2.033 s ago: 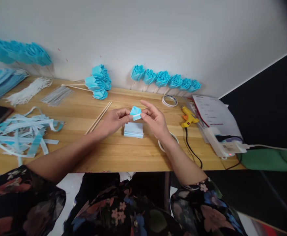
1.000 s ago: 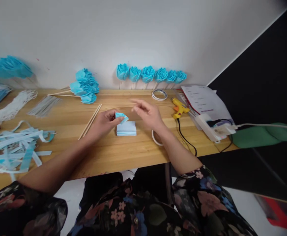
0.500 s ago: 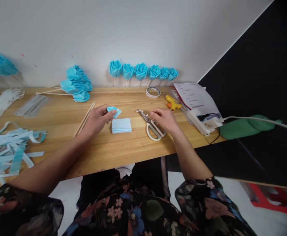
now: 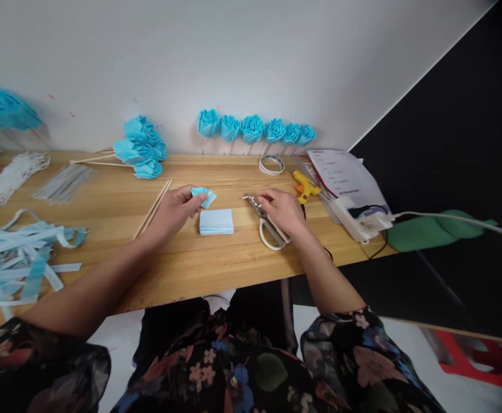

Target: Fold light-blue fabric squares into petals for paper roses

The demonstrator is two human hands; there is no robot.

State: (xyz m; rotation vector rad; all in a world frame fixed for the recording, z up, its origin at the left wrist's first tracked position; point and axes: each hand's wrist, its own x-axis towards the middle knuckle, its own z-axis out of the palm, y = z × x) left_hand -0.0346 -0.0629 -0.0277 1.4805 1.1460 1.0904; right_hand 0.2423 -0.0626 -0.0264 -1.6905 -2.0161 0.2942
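My left hand (image 4: 174,210) pinches a small folded blue piece (image 4: 203,196) just above a neat stack of blue squares (image 4: 216,221) on the wooden table (image 4: 199,264). My right hand (image 4: 283,211) lies over white-handled scissors (image 4: 267,228) to the right of the stack, its fingers curled on them near the pivot. The scissors rest on the table with their blades pointing toward the stack.
A row of blue paper roses (image 4: 255,128) leans on the wall, with more roses on sticks (image 4: 142,148) at the left. Two wooden sticks (image 4: 153,208), a tape roll (image 4: 271,165), a yellow glue gun (image 4: 305,186), papers (image 4: 341,175), a power strip (image 4: 365,221) and cut blue strips (image 4: 23,255) lie around.
My right hand let go of the folded blue piece and dropped to the scissors on the right. My left hand kept the piece and lowered it toward the stack.
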